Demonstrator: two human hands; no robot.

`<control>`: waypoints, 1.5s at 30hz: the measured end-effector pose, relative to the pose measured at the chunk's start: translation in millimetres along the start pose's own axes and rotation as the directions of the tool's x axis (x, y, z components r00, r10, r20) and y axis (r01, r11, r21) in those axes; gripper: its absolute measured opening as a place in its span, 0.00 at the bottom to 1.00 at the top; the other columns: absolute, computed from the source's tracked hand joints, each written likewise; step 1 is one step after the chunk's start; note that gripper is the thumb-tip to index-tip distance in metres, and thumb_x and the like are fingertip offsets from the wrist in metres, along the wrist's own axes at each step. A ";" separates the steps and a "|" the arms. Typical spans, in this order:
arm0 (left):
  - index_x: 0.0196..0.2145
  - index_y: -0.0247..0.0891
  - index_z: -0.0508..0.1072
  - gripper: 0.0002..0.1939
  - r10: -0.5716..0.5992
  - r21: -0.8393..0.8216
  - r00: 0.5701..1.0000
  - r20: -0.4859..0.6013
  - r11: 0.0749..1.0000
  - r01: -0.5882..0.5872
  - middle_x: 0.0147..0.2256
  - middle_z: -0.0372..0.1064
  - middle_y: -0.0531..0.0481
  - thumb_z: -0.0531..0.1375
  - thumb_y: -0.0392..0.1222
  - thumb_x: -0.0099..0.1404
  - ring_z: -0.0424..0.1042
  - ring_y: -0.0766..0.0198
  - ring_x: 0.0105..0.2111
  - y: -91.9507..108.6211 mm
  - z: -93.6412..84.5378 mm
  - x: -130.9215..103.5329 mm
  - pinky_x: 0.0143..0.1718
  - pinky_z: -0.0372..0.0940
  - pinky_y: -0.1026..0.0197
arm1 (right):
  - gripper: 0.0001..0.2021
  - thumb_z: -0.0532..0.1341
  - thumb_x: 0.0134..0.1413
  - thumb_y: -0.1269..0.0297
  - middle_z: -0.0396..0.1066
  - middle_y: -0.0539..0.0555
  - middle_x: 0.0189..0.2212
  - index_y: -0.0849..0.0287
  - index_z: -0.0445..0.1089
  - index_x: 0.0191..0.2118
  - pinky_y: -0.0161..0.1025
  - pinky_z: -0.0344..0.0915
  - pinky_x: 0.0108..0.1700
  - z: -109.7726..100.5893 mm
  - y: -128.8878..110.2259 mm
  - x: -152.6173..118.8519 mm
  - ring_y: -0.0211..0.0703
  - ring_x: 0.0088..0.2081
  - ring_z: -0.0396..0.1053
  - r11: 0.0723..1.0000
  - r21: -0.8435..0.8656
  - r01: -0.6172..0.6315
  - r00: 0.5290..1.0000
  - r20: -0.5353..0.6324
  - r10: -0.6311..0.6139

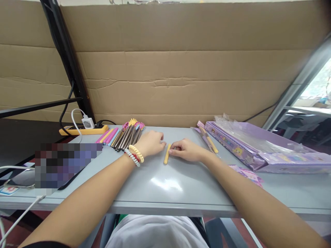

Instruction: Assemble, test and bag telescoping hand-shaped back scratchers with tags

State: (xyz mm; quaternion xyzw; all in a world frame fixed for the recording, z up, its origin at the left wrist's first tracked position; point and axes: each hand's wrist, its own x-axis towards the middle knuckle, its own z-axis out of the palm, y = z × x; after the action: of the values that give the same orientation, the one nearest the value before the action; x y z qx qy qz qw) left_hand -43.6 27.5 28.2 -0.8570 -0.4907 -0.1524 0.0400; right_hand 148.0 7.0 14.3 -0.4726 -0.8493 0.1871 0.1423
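A short yellow tube, like a handle sleeve, lies on the grey table between my hands. My right hand rests beside it, fingers loosely curled, the thumb and fingertips at the tube's right side without wrapping round it. To the left of the tube is my left hand, its fingers bent and apart, with nothing visible in them. Beaded bracelets circle the left wrist. Just left of this hand lies a bundle of metal rods with small hand-shaped coloured heads, which look like back scratchers. Pink, yellow and blue tubes lie beside them.
At right stands an open purple box with clear plastic on it, beside a packaged yellow-handled item. A yellow power strip with a white charger sits back left. A blurred-out device lies front left. Cardboard lines the back.
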 end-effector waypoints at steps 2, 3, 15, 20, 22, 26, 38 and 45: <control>0.37 0.39 0.73 0.14 0.079 -0.021 0.997 0.001 0.997 -0.079 0.35 0.74 0.45 0.51 0.46 0.60 0.72 0.58 0.34 5.1 -2.5 -3.2 0.31 0.63 0.61 | 0.20 0.54 0.54 0.47 0.63 0.48 0.19 0.59 0.72 0.35 0.33 0.50 0.25 0.3 0.1 0.1 0.34 0.22 0.56 1.000 -0.008 -0.014 1.000 -0.021 0.013; 0.36 0.39 0.74 0.14 0.111 -0.025 0.994 0.011 0.994 -0.111 0.35 0.74 0.45 0.51 0.46 0.61 0.72 0.59 0.33 5.7 -4.2 -4.4 0.30 0.62 0.61 | 0.19 0.54 0.53 0.48 0.63 0.48 0.19 0.59 0.71 0.36 0.32 0.51 0.25 0.2 0.1 0.0 0.34 0.23 0.57 1.000 -0.013 -0.018 0.999 -0.031 0.018; 0.30 0.40 0.74 0.12 0.206 -0.005 0.959 0.195 0.978 -0.210 0.28 0.73 0.45 0.54 0.47 0.59 0.71 0.58 0.28 5.4 -6.6 -6.8 0.24 0.57 0.61 | 0.17 0.55 0.52 0.49 0.65 0.49 0.21 0.59 0.70 0.31 0.32 0.51 0.25 -1.8 -1.2 -0.5 0.35 0.23 0.58 0.999 -0.014 -0.037 0.999 0.010 0.037; 0.29 0.39 0.73 0.11 0.208 -0.006 0.959 0.193 0.977 -0.211 0.28 0.73 0.45 0.54 0.47 0.60 0.71 0.58 0.28 5.8 -5.2 -6.7 0.24 0.56 0.61 | 0.15 0.57 0.51 0.51 0.64 0.49 0.22 0.58 0.64 0.26 0.32 0.50 0.25 -0.1 3.0 1.0 0.35 0.24 0.58 0.996 -0.057 -0.069 0.998 -0.010 0.068; 0.30 0.39 0.73 0.12 0.207 -0.002 0.957 0.201 0.978 -0.211 0.28 0.73 0.45 0.54 0.48 0.60 0.71 0.57 0.28 6.1 -5.1 -6.7 0.24 0.56 0.61 | 0.16 0.57 0.51 0.51 0.63 0.48 0.20 0.58 0.61 0.23 0.33 0.49 0.25 0.3 4.1 1.7 0.34 0.23 0.56 0.991 -0.096 -0.090 0.996 -0.028 0.087; 0.31 0.40 0.73 0.12 0.204 0.014 0.954 0.219 0.977 -0.212 0.30 0.73 0.45 0.54 0.48 0.59 0.71 0.57 0.30 6.0 -5.1 -6.5 0.26 0.58 0.61 | 0.15 0.57 0.49 0.54 0.62 0.49 0.19 0.58 0.59 0.21 0.34 0.49 0.24 -0.1 4.6 2.7 0.35 0.22 0.56 0.974 -0.151 -0.168 0.986 -0.035 0.164; 0.36 0.40 0.72 0.13 0.208 0.006 0.958 0.199 0.977 -0.213 0.32 0.73 0.45 0.54 0.49 0.59 0.71 0.56 0.32 4.0 -1.4 -5.5 0.27 0.58 0.60 | 0.12 0.57 0.36 0.70 0.66 0.48 0.26 0.56 0.63 0.33 0.32 0.51 0.25 -0.6 0.6 0.4 0.36 0.25 0.60 0.988 -0.106 -0.113 0.993 0.018 0.116; 0.45 0.40 0.69 0.17 0.220 -0.038 0.960 0.172 0.975 -0.217 0.39 0.72 0.45 0.54 0.50 0.61 0.71 0.57 0.35 4.1 -1.0 -5.4 0.31 0.60 0.60 | 0.15 0.57 0.38 0.68 0.66 0.48 0.26 0.57 0.64 0.38 0.32 0.53 0.26 -2.7 3.7 -1.3 0.36 0.26 0.60 0.995 -0.091 -0.048 0.999 -0.027 0.045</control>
State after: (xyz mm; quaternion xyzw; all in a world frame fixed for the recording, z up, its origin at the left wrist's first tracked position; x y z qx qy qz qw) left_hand -42.9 20.8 27.9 -0.9163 -0.3932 -0.0757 0.0052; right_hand 152.6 8.2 15.0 -0.5006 -0.8439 0.1454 0.1269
